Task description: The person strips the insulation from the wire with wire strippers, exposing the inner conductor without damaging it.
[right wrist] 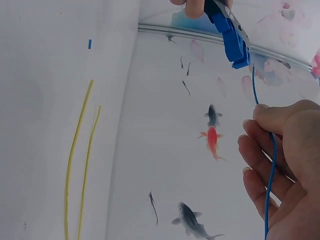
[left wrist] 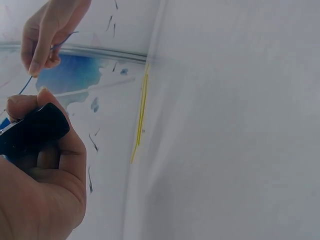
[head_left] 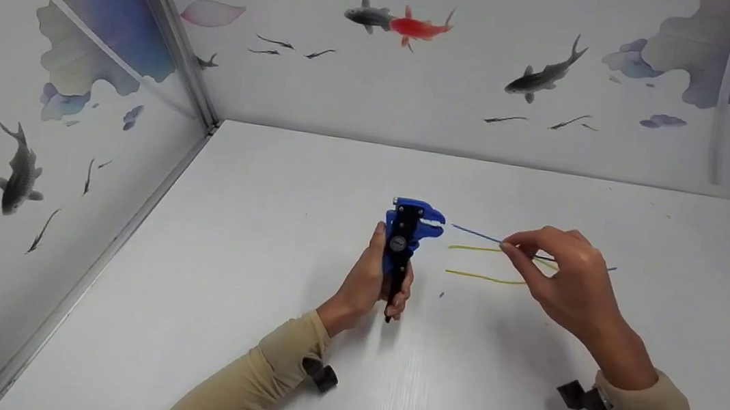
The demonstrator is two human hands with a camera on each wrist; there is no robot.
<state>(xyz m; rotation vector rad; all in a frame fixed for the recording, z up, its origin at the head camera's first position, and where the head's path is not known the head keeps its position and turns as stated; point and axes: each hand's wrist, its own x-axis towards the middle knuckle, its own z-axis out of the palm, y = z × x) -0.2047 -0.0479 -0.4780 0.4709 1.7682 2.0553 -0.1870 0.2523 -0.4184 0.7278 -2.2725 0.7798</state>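
My left hand (head_left: 366,281) grips a blue and black wire stripper (head_left: 408,227) upright, its jaws pointing right and parted. Between thumb and fingertips, my right hand (head_left: 566,276) pinches a blue wire (head_left: 477,233). The wire's left end is just short of the stripper's jaws, apart from them. In the right wrist view the blue wire (right wrist: 271,175) runs down along the palm, and its tip looks dark. The left wrist view shows the stripper's black handle end (left wrist: 40,127) inside the curled left fingers.
Two yellow wires (head_left: 484,278) lie on the white table (head_left: 249,254), partly behind the right hand. A small blue scrap (head_left: 442,295) lies near them. White panels (head_left: 364,88) printed with fish stand at the back and left.
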